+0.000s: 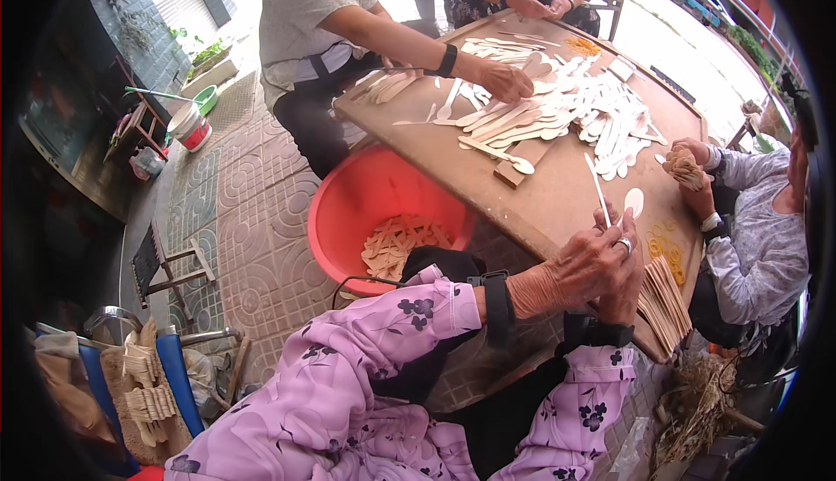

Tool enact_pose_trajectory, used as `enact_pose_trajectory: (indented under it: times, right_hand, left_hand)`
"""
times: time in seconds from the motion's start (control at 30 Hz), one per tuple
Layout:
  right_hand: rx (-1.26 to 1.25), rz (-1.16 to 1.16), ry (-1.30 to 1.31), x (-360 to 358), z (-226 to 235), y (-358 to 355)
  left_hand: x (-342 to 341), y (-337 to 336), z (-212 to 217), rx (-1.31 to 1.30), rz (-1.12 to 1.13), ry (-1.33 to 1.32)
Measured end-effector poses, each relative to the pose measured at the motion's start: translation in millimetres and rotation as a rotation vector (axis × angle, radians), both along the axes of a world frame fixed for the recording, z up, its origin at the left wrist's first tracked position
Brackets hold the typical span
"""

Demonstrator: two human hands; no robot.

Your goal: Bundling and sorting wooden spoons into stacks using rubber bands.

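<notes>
While both hands press together at the table [557,194] edge, left hand [585,265] and right hand [629,282] pinch thin wooden spoons [601,192], fingers closed. A bundled stack [664,302] lies beside; a large loose pile [557,111] remains. Red tub [348,211] sits on the paved yard.

**Layout round the surface**

Spoon pile [566,111] lies mid-surface [557,194], w/ loose spoons toward its left edge. Basin [383,211] sits on floor left of surface, spoons in it. Both hands meet at near edge: left hand [579,268] beside right hand [623,276]. Stacked bundle [664,302] just right of them. Co-workers sit behind & at right.
</notes>
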State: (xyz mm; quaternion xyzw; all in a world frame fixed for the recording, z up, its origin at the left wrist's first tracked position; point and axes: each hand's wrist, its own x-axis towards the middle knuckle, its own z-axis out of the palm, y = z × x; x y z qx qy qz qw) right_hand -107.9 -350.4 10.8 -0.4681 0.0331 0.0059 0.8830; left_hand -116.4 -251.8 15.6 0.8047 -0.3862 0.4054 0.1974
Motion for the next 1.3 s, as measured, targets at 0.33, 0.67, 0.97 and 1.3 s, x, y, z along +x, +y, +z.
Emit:
enact_pose_trajectory:
  times: [0.33, 0.67, 0.97, 1.3]
  right_hand:
    - [0.353, 0.228, 0.054, 31.0, -32.3, -33.1]
    - [0.322, 0.228, 0.129, 30.8, -35.8, -26.4]
    - [0.252, 0.213, 0.134, 30.3, -38.3, -22.8]
    - [0.23, 0.173, 0.13, 29.8, -38.1, -25.6]
  left_hand:
    - [49.9, 85.0, 21.3, 0.046, 0.273, 0.514]
    - [97.9, 180.2, -41.4, 0.272, 0.451, 0.481]
    - [54.1, 258.9, 21.3, 0.44, 0.722, 0.623]
    - [145.6, 161.9, -38.9, 0.105, 0.464, 0.576]
